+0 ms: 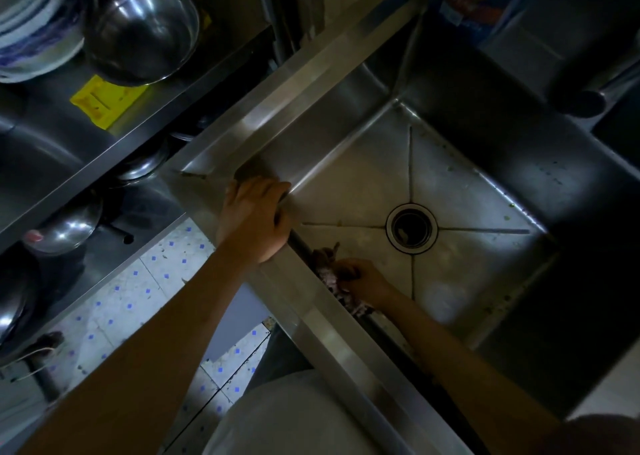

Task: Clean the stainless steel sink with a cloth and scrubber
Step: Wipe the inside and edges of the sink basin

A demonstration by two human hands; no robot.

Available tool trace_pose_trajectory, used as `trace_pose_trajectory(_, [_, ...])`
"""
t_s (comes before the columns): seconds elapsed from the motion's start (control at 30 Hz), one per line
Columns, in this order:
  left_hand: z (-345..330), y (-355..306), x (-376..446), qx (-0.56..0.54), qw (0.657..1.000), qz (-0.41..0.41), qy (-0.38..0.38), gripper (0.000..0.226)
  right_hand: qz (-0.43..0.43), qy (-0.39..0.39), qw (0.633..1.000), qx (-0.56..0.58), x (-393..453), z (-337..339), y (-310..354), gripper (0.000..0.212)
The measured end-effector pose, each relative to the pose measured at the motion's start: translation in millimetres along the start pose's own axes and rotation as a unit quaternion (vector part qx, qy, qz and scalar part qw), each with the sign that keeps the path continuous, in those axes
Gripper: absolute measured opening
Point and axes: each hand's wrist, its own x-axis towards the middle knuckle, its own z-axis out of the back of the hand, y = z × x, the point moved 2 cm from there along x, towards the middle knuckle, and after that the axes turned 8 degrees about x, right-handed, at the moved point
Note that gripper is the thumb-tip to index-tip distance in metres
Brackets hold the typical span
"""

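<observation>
Sink (304,73): a deep stainless steel basin that fills the middle and right of the view, its rim running diagonally from far right to near centre.
Drain (411,228): a round opening in the middle of the basin floor, with four creases radiating from it to the corners.
Left hand (254,217): rests on the near rim of the sink close to its left corner, fingers curled over the inner edge and gripping the rim.
Right hand (363,278): reaches down inside the basin against the near wall, fingers curled round the cloth and pressing it to the steel.
Cloth (337,281): a bunched pinkish rag, held low against the near inner wall, just left of the drain and partly hidden by the rim.
Scrubber: cannot be told apart in this dim view.
Steel bowl (145,35): sits on a shelf at far left, beside a white and blue bowl (31,28).
Yellow packet (104,101): lies flat on the same shelf, just near the steel bowl.
Floor (114,302): pale tiles with small blue squares, seen below the left forearm.
</observation>
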Motion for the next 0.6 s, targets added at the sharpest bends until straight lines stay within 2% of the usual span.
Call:
trace_pose_trajectory(0.13, [2.7, 0.6, -0.4, -0.025, 0.999, 0.006, -0.022, 0.041, -0.045, -0.002, 0.998, 0.033, -7.1, -2.7, -13.4, 0.018])
trace_pose_trajectory(0.27, [1.7, 0.4, -0.3, -0.012, 1.0, 0.005, -0.021, 0.032, -0.024, -0.013, 0.999, 0.026, -13.0, 1.0, -15.5, 0.023])
trace_pose_trajectory(0.43, [5.9, -1.5, -1.2, -0.014, 0.999, 0.008, -0.029, 0.042, 0.026, -0.011, 0.999, 0.036, -5.8, -2.9, 1.3, 0.03])
trace_pose_trajectory(0.53, [5.0, -0.5, -1.0, -0.011, 1.0, 0.009, -0.028, 0.038, 0.0, -0.006, 0.999, 0.049, -6.6, -2.7, -8.2, 0.016])
trace_pose_trajectory(0.6, [4.7, -0.4, -0.9, -0.008, 0.999, 0.009, -0.03, 0.04, -0.023, -0.005, 0.999, 0.032, -13.7, -0.4, -19.9, 0.02])
